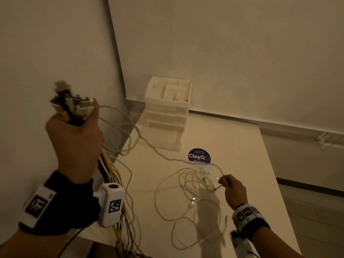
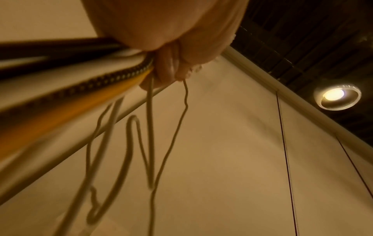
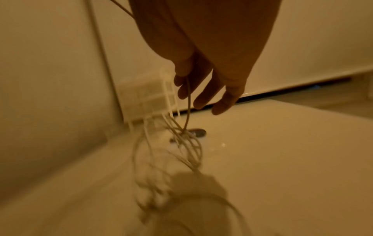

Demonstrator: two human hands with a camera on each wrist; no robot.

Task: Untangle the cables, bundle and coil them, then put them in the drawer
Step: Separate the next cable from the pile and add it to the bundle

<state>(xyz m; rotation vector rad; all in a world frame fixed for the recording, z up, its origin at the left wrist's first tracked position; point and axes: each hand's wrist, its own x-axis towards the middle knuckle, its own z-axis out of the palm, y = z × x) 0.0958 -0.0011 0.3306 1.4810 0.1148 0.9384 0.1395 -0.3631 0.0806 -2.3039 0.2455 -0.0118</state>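
My left hand (image 1: 74, 135) is raised at the left and grips a thick bundle of cables (image 1: 71, 107), white, black and yellow, with plugs sticking out above the fist and strands (image 2: 76, 89) hanging below. A thin white cable (image 1: 152, 151) runs from that fist across the table to my right hand (image 1: 231, 189), which pinches it between thumb and forefinger just above a loose tangle of white cables (image 1: 188, 185) on the table. In the right wrist view the pinched cable (image 3: 188, 102) drops from the fingers (image 3: 201, 89) to the blurred tangle (image 3: 181, 143).
A white drawer organiser (image 1: 168, 107) stands at the back of the white table (image 1: 242, 157), its lowest drawer (image 1: 163, 140) pulled out. A purple round sticker (image 1: 199, 155) lies in front of it. Walls close in on the left and behind.
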